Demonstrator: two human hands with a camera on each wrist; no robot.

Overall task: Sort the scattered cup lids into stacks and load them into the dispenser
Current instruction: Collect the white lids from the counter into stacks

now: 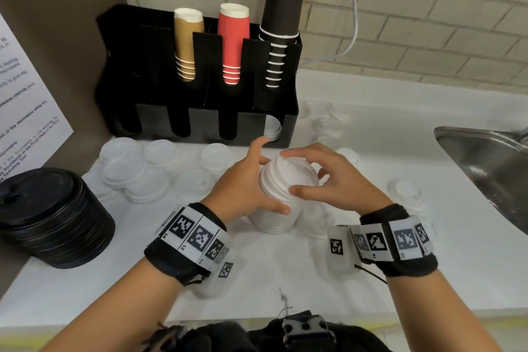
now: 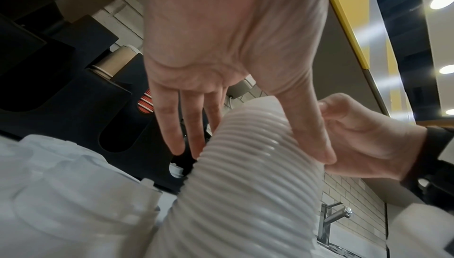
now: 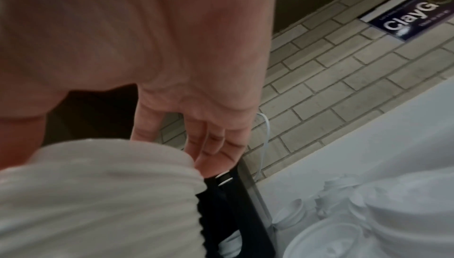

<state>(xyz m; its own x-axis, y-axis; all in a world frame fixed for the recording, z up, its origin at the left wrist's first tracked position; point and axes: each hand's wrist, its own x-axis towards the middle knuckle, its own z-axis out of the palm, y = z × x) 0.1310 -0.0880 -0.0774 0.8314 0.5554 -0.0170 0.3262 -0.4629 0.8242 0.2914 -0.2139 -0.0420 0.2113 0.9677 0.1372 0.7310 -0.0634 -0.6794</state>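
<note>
1. Nearest the person, two forearms reach forward over the white counter (image 1: pixel 85 288), each with a black wristband carrying square printed markers.
2. The left hand (image 1: pixel 243 188) grips the tall stack of white lids (image 1: pixel 281 194) from its left side, thumb pressed along the near face and fingers round the far side.
3. The right hand (image 1: pixel 337 177) cups the top of the same stack, thumb on the near edge and fingertips arched over the crown; it grasps the uppermost lids.
4. The stack stands on the counter, tilted slightly, in front of the dispenser.
5. The left wrist view shows the stack's ribbed side (image 2: pixel 245 184) and a tap (image 2: pixel 331 217) behind it, both hidden from the head camera.
6. One stack of black lids (image 1: pixel 54 217) sits at the left edge.
7. Loose translucent lids (image 1: pixel 137 171) lie scattered beyond the hands; roughly ten on the left, though blur makes the count unsure.
8. A steel sink (image 1: pixel 491 168) lies to the right.
9. The black dispenser (image 1: pixel 200 77) holds three cup columns: tan, red and black. Its rightmost lower slot holds white lids (image 1: pixel 273 128).
</note>
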